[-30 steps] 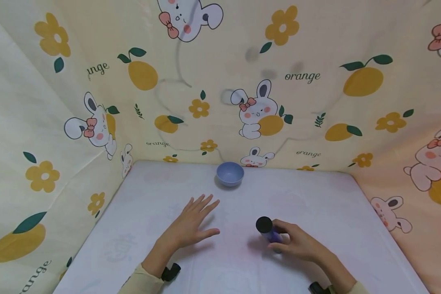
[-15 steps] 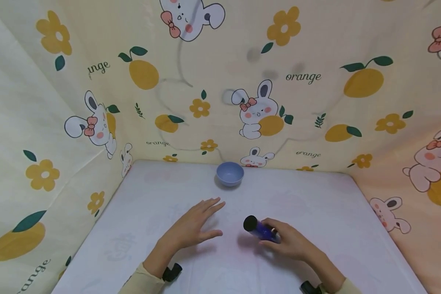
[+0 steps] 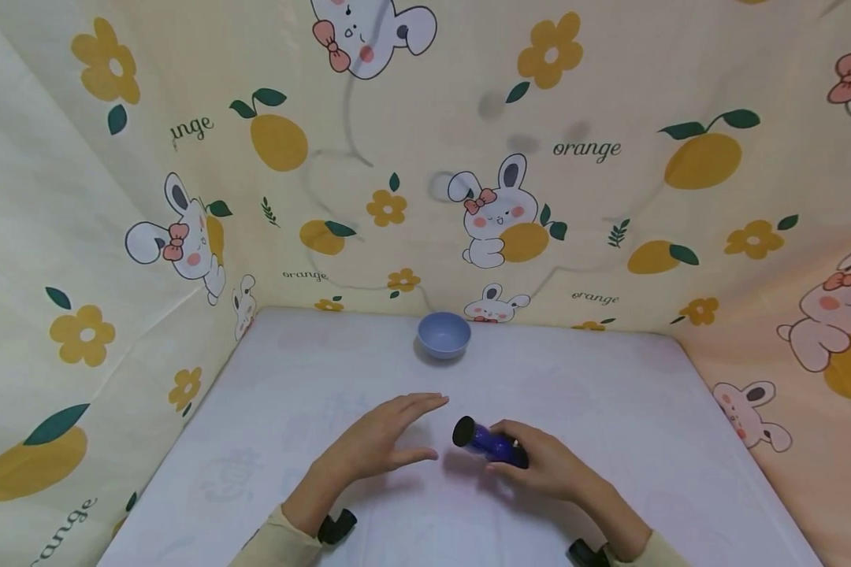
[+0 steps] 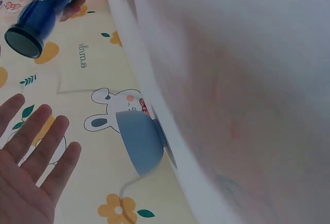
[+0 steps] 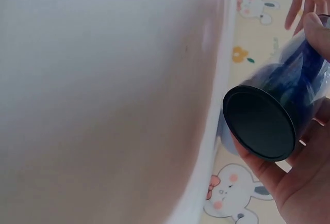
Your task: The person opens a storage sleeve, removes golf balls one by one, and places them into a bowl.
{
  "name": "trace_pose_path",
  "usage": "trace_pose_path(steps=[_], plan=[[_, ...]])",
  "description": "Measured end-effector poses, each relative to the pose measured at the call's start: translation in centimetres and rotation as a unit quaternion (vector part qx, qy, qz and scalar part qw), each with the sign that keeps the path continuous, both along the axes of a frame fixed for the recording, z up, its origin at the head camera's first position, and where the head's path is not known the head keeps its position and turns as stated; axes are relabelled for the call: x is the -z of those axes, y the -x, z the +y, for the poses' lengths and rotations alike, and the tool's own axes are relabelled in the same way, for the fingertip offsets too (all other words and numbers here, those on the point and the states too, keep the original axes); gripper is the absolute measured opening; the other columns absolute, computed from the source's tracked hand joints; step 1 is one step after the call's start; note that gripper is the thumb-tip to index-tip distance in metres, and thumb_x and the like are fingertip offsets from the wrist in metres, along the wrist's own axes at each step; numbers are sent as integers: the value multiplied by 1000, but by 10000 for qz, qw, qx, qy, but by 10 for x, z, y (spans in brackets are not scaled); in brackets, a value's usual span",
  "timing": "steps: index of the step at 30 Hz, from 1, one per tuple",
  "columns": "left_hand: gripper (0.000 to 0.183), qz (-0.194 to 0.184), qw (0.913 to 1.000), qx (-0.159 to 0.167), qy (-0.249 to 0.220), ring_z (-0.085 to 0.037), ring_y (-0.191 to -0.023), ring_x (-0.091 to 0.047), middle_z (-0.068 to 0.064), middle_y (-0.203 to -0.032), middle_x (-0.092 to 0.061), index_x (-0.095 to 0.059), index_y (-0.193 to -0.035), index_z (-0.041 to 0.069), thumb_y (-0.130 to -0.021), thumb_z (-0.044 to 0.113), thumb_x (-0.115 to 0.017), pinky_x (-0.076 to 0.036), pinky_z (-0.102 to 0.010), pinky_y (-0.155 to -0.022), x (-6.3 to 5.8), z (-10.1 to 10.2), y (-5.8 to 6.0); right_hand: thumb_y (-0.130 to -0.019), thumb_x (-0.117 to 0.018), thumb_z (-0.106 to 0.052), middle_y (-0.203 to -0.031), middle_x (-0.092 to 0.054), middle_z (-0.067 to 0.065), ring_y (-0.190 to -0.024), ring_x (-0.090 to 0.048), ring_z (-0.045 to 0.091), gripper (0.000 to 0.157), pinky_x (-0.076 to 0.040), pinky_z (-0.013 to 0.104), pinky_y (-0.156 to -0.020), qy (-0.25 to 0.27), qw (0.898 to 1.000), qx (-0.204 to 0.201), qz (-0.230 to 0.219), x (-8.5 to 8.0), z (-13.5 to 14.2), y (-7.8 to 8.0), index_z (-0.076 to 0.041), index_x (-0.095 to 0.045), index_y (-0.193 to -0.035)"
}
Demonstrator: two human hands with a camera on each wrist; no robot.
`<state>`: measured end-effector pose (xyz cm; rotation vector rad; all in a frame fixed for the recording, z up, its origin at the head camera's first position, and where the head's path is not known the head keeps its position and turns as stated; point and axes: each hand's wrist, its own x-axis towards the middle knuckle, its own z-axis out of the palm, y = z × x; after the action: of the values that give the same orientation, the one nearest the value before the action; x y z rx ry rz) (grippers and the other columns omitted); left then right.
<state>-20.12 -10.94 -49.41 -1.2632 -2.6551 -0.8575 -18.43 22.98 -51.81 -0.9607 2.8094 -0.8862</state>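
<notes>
My right hand (image 3: 549, 466) grips an hourglass (image 3: 491, 445) with black end caps and blue contents, tilted so one cap points left. Up close in the right wrist view, the hourglass (image 5: 296, 87) has clear walls, with the thumb on one side and fingers on the other. To its left, my left hand (image 3: 379, 439) is held above the table, fingers extended and thumb apart, touching nothing. From the left wrist, the narrow waist of the hourglass (image 4: 49, 7) shows beyond the spread left fingers.
A small blue bowl (image 3: 444, 336) stands at the back of the white-covered table (image 3: 574, 370). Behind it and at both sides hang cloth walls (image 3: 397, 118) printed with rabbits and oranges. Each wrist wears a black camera mount.
My right hand has moved left, tipping the hourglass from nearly upright to strongly tilted. My left hand has shifted slightly right and turned, its fingers now closer together and pointing toward the hourglass.
</notes>
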Motion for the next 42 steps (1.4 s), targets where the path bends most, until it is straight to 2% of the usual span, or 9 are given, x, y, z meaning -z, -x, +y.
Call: trace_pose_path(steps=[3,8,16,24,28,34,38,42], plan=[[79,94,9998,104,-120,-16,-148,-50,6,-165,-49,-39,-166,28,-100,45,-77,-47,-44,-118,-1,3,-1,-100,-73,-55,-124,-71,-7,-103,-63,6,47,-58,36,-87,-12,10000,-51,41,-2,-3,-1,-24,-64,-133],[75,137,9996,208,-149,-13,-141,-56,9,-161,-52,-39,-166,29,-102,46,-74,-51,-39,-114,-2,7,-3,-100,-73,-56,-128,-71,-6,-108,-65,8,48,-58,39,-90,-90,9999,-103,37,-6,-8,-3,-24,-64,-134],[66,41,9992,325,-220,-7,-118,-65,9,-149,-61,-47,-161,29,-103,40,-75,-57,-29,-99,0,12,-4,-99,-73,-56,-128,-71,-5,-110,-66,10,47,-59,40,-91,-178,9997,-122,-78,-8,-14,-5,-24,-64,-133],[59,-175,9984,443,-302,-12,-116,-69,10,-143,-64,-53,-155,27,-102,35,-77,-56,-25,-98,1,15,-5,-99,-71,-60,-129,-71,-3,-111,-67,13,53,-60,41,-91,-224,9996,-121,-128,-8,-17,-6,-22,-64,-135],[56,-39,9984,459,-336,-8,-114,-68,10,-140,-65,-56,-152,25,-101,35,-77,-56,-24,-97,2,16,-5,-99,-71,-60,-129,-71,-3,-112,-68,14,53,-60,41,-92,-211,9996,-134,-135,-7,-18,-6,-22,-64,-135],[56,110,9979,490,-413,-9,-110,-70,9,-134,-68,-59,-144,23,-95,28,-86,-59,-25,-93,4,18,-5,-99,-71,-61,-129,-70,-4,-112,-67,13,53,-60,41,-91,-229,9994,-157,-204,-6,-18,-6,-23,-64,-135],[55,-106,9979,469,-442,-10,-109,-70,8,-133,-67,-59,-141,22,-94,26,-87,-61,-31,-92,3,19,-5,-99,-73,-58,-128,-71,-4,-110,-66,11,51,-59,39,-90,-130,9994,-231,-244,-5,-19,-7,-24,-64,-135],[56,-309,9964,540,-584,-10,-109,-69,8,-130,-65,-58,-138,20,-92,22,-89,-60,-29,-94,1,19,-5,-96,-76,-59,-129,-70,-5,-110,-66,10,54,-59,38,-91,-67,9991,-263,-316,-6,-19,-6,-25,-63,-136]])
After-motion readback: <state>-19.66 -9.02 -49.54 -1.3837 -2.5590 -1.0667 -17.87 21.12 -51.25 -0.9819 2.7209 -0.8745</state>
